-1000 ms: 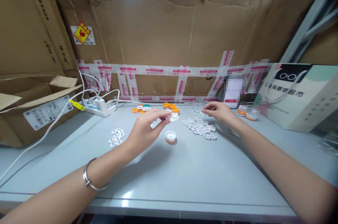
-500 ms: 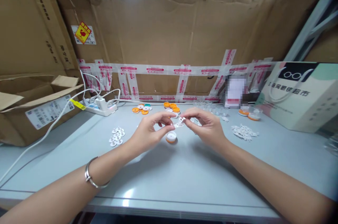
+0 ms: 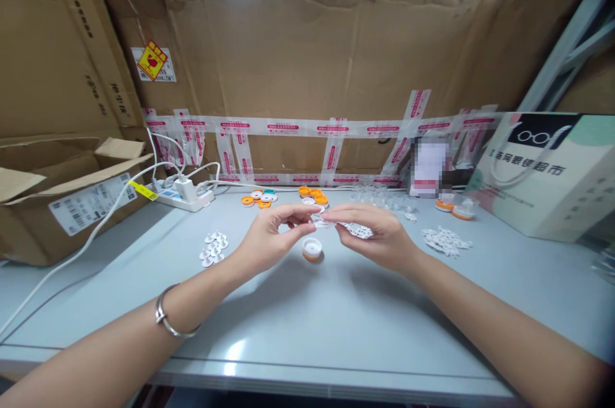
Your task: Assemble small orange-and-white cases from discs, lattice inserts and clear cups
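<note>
While my left hand (image 3: 269, 232) pinches a small white part (image 3: 321, 224) near the orange-based cup (image 3: 312, 249), right hand (image 3: 379, 238) alongside, grip unclear, I'd best keep fingertip pressure light and even.

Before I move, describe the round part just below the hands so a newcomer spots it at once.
On the grey table, near the middle, find the left hand. Just below its fingertips in the view sits the round part, white above and orange below. Unlike the clustered orange parts behind, it stands alone.
</note>
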The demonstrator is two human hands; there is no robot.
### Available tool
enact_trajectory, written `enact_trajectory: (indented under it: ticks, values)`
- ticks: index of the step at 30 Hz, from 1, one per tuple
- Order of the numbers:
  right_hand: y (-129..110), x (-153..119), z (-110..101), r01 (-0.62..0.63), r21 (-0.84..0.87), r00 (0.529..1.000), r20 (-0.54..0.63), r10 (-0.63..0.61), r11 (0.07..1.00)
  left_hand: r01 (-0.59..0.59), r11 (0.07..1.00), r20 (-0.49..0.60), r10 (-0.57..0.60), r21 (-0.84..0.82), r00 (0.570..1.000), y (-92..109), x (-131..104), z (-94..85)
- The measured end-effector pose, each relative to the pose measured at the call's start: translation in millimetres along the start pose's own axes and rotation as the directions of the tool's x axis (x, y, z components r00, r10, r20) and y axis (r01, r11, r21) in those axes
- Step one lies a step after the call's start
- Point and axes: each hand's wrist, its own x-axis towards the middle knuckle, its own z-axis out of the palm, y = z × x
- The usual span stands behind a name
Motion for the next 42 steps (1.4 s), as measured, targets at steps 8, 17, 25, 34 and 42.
enact_trajectory:
  ticks: [8, 17, 25, 34, 42]
  values:
    - [-6.7, -0.6, 9.1, -0.285, 0.299, 0.952, -0.018, 0.304, 0.911, -0.075, 0.995, -0.018, 0.077, 0.066, 0.997, -0.2, -0.5, 0.5]
    - [-15.3, 5.0, 7.5, -0.477, 0.505, 0.846, 0.042, 0.532, 0.719, -0.066, 0.991, -0.012, 0.068, 0.113, 0.998, 7.7, -2.4, -3.5]
    - [-16.0, 3.7, 5.4, -0.44, 0.367, 0.885, 0.023, 0.464, 0.82, -0.045, 0.997, -0.015, 0.046, 0.065, 0.999, 10.5, -2.8, -3.3]
    - [-13.5, 1.5, 3.6, -0.323, 0.28, 0.943, 0.014, 0.333, 0.904, 0.015, 1.0, -0.003, -0.015, 0.007, 1.0, 14.3, -1.8, -4.1]
    - [-14.6, 3.7, -1.4, -0.02, 0.019, 0.999, -0.04, 0.021, 1.0, -0.004, 1.0, -0.007, 0.004, -0.011, 1.0, 16.7, -1.7, -5.2]
